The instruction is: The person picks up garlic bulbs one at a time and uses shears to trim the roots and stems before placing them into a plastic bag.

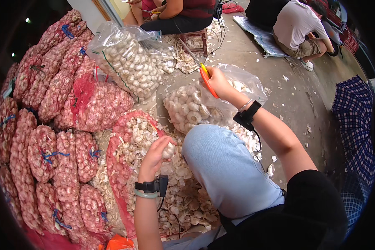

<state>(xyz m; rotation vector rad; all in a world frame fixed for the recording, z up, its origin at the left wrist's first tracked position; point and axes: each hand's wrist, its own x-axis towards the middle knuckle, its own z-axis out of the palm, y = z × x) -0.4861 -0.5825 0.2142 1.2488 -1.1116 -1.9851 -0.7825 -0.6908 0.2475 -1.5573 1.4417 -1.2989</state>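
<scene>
My left hand (pixel 154 155) is closed around a pale garlic bulb (pixel 169 151), above an opened red mesh sack (pixel 115 175) of loose garlic and papery skins. Farther off and to the right, my right hand (pixel 220 83) grips scissors (pixel 207 82) with orange and yellow handles. Their long blades point up and to the left, well apart from the bulb. Just below my right hand stands a clear plastic bag (pixel 187 107) of white garlic bulbs. My knee in light blue cloth (pixel 225 166) lies between my two arms.
Full red mesh sacks (pixel 66 156) are stacked along the left. A large clear bag (pixel 129 62) of garlic stands behind them. One person (pixel 183 16) sits at the back; another (pixel 298 27) crouches at the back right. A checked umbrella (pixel 354 121) is at the right edge.
</scene>
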